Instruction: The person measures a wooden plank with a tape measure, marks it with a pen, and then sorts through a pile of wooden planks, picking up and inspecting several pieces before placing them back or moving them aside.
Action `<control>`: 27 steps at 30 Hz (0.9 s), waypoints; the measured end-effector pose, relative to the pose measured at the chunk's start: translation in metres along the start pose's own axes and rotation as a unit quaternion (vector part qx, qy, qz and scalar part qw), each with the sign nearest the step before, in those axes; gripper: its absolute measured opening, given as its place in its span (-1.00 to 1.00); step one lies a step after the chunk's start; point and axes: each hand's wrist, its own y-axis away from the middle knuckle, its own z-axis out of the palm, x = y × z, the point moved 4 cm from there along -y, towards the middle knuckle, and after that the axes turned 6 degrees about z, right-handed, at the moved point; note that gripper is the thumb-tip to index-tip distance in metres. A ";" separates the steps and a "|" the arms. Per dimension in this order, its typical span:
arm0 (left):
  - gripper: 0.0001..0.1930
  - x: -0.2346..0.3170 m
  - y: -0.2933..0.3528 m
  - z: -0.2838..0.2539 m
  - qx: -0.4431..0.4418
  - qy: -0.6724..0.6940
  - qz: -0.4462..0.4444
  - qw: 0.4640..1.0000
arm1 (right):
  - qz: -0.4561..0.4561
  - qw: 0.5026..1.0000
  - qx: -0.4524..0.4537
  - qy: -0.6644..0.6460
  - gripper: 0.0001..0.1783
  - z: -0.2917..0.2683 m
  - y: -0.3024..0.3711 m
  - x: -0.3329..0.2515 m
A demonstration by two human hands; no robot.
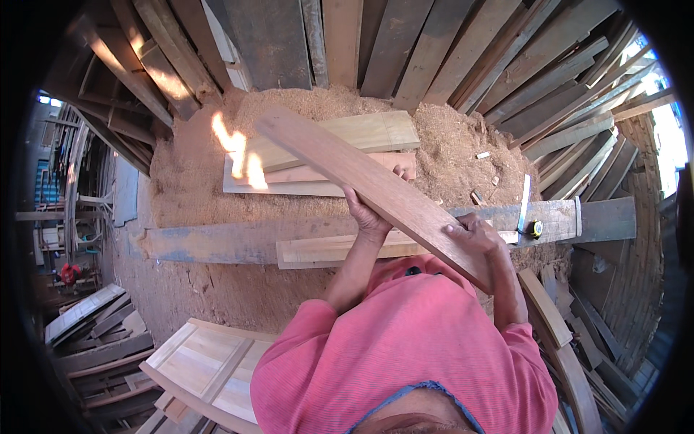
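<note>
A long reddish-brown wooden plank [361, 181] lies slantwise across my hands, raised above a low beam. Its far end points up and left, and its near end reaches my right forearm. My left hand [370, 215] grips the plank around its middle; fingertips show past the far edge, and the palm is underneath. Nearer my body, my right hand [477, 235] holds the other part, thumb on the top face and the remaining fingers mostly hidden. Below the plank a long worn beam [210, 242] runs sideways, with a pale board [318, 249] lying along it.
Several pale boards [354, 137] lie on sawdust [188, 181] beyond the beam. A yellow tape measure [535, 228] and a metal ruler [524, 202] sit at its right. Planks [397, 43] lean along the back. A panelled wooden door [210, 362] is at lower left.
</note>
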 end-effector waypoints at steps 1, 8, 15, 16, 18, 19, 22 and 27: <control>-0.05 -0.003 -0.006 0.001 0.003 0.003 0.006 1.000 | 0.003 1.000 0.001 -0.011 -0.35 0.004 -0.001 0.004; -0.12 -0.027 -0.008 -0.019 0.124 0.029 -0.105 0.986 | -0.115 0.988 0.101 -0.020 -0.29 0.014 -0.001 0.016; -0.30 -0.071 -0.001 -0.046 0.094 -0.194 -0.188 0.958 | -0.130 0.973 0.177 0.070 -0.20 0.034 0.017 -0.027; -0.44 -0.073 0.001 -0.046 0.047 -0.207 -0.173 0.962 | -0.079 0.978 0.175 0.076 -0.22 0.035 0.014 -0.024; -0.50 -0.077 0.003 -0.050 0.062 -0.278 -0.166 0.944 | -0.048 0.978 0.202 0.026 -0.45 0.031 0.010 -0.013; -0.52 -0.078 0.005 -0.053 0.096 -0.321 -0.176 0.926 | -0.051 0.977 0.207 -0.012 -0.47 0.028 0.005 -0.006; -0.53 -0.082 0.011 -0.045 0.050 -0.294 -0.199 0.933 | -0.087 0.968 0.197 -0.130 -0.52 0.025 -0.003 0.022; -0.48 -0.083 0.029 -0.041 0.069 -0.288 -0.225 0.928 | -0.075 0.976 0.158 -0.131 -0.47 0.035 -0.009 0.056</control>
